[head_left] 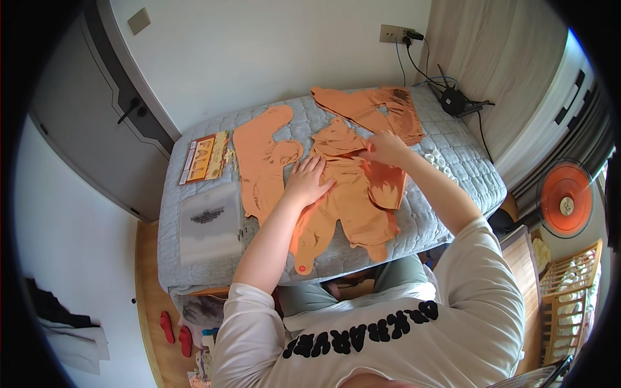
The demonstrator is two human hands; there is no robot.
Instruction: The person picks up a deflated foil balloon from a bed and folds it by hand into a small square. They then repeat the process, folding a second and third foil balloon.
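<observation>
A limp orange piece with leg-like lobes (339, 207), perhaps a garment or a deflated figure, lies spread on the bed in front of me. A darker jagged patch marks its right side, and a red dot its lower left lobe. My left hand (307, 181) rests flat on its left edge with fingers stretched out. At its upper right, my right hand (387, 150) has its fingers bent and pinched on the material; the fingertips are partly hidden. Another orange piece (262, 155) lies to the left, with a curved upper end. A third orange piece (369, 107) lies at the back right.
On the bed's (462, 168) left side are a printed picture card (206, 158) and a clear plastic bag (210, 223). Small white bits (440, 163) lie right of the orange pieces. A black router (454, 100) with cables sits at the back right corner. An orange fan (566, 199) stands at the right.
</observation>
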